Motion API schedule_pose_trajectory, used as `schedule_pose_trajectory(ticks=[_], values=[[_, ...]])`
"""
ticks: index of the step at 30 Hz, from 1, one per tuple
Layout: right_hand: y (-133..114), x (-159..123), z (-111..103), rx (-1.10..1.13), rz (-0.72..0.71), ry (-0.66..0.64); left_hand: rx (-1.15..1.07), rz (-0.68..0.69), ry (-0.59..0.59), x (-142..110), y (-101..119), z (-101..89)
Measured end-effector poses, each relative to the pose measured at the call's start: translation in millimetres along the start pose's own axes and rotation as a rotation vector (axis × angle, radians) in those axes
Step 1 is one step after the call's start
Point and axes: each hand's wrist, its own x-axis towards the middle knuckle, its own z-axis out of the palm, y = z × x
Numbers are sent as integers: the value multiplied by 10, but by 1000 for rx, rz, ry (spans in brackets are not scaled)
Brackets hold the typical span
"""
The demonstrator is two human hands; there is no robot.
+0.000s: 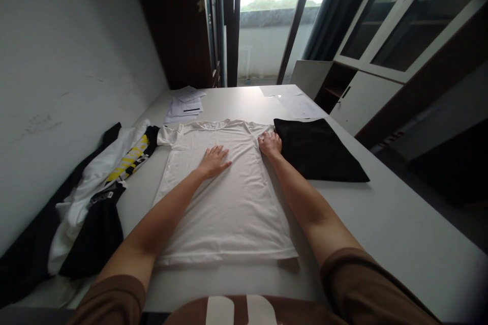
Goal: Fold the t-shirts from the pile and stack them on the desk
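Observation:
A white short-sleeved T-shirt [229,213] lies spread on the table, its collar toward the far side and its hem toward me. Flat on the chest of the shirt rests my left hand [214,161], open with its fingers apart. My right hand [270,144] is at the shirt's right sleeve, close to the armpit, with its fingers bent and closed on the fabric. Just to the right of that hand lies a folded black cloth or garment [320,152], near the sleeve's edge.
The white table [385,218] carries a heap of black and white clothes [95,203] along the left wall, one with yellow print. Paper sheets [185,104] lie at the far left, more papers [297,104] at the far right. A cabinet [366,101] stands beyond the right edge.

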Motion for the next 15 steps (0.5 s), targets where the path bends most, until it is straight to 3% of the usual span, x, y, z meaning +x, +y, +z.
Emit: schedule_pose_trajectory(ticks=[3,9,15], values=[[1,-15,-18,-10,40,16,-11,49,1,39,198,-19],[58,33,-50,40,-56,-67,-23,134,-18,71,622,-39],[108,173,-106,417,69,45,-43,661,56,-299,1284,-34]])
